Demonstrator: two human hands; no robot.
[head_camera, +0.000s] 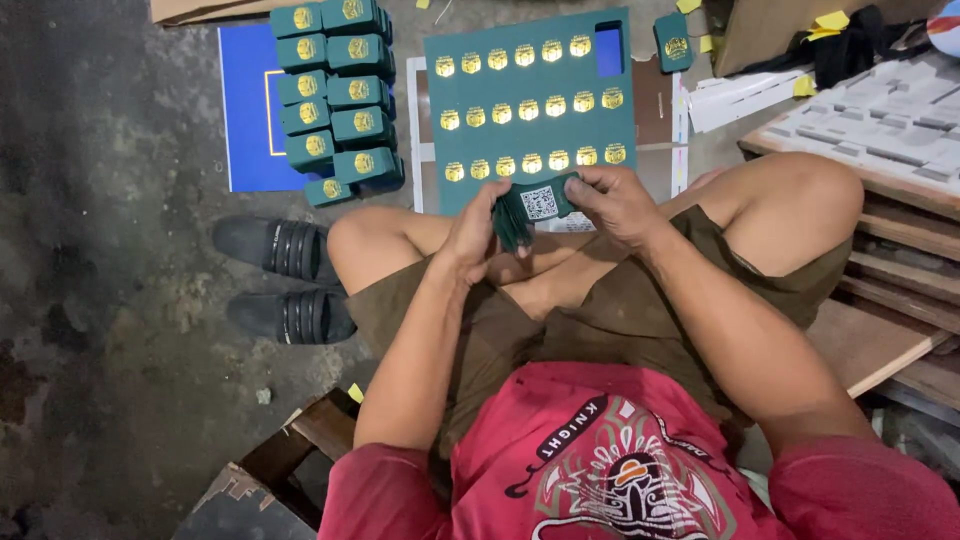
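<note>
While we pinch the green card stack (530, 207) between left hand (470, 232) and right hand (612, 203), its long axis runs hand to hand, just before the green sheet (530, 120)

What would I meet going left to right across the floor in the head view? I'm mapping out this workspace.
Pair of black sandals → blue sheet → stacks of small green boxes → large green printed sheet → single green box → grey tray of blanks.
</note>
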